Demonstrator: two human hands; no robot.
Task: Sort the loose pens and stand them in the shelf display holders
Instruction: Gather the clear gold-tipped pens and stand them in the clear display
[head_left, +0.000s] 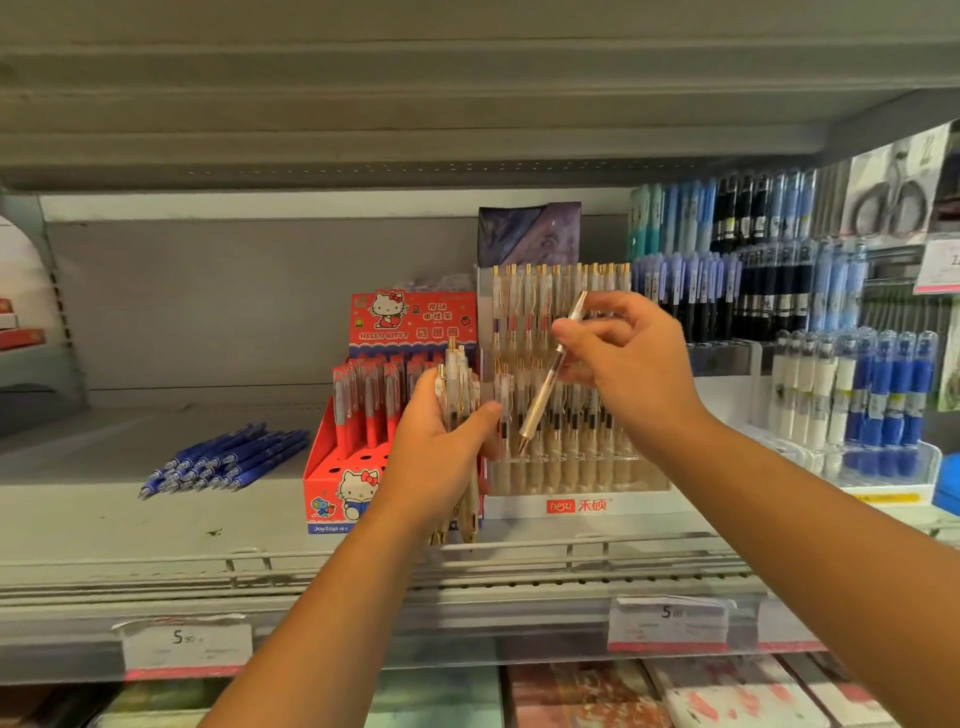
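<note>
My left hand (439, 447) grips a bunch of white-and-gold pens (460, 384) upright, just left of the clear tiered display holder (571, 467). My right hand (623, 358) pinches one single white-and-gold pen (545, 389), tilted with its tip pointing down-left in front of the holder's lower rows. The holder is filled with several matching pens in stepped rows. A heap of loose blue pens (228, 457) lies flat on the shelf at the left.
A red Hello Kitty pen box (363, 415) stands right behind my left hand. Racks of blue, black and white pens (852, 384) fill the right side. A wire rail (519, 561) with price tags edges the shelf front. Another shelf hangs overhead.
</note>
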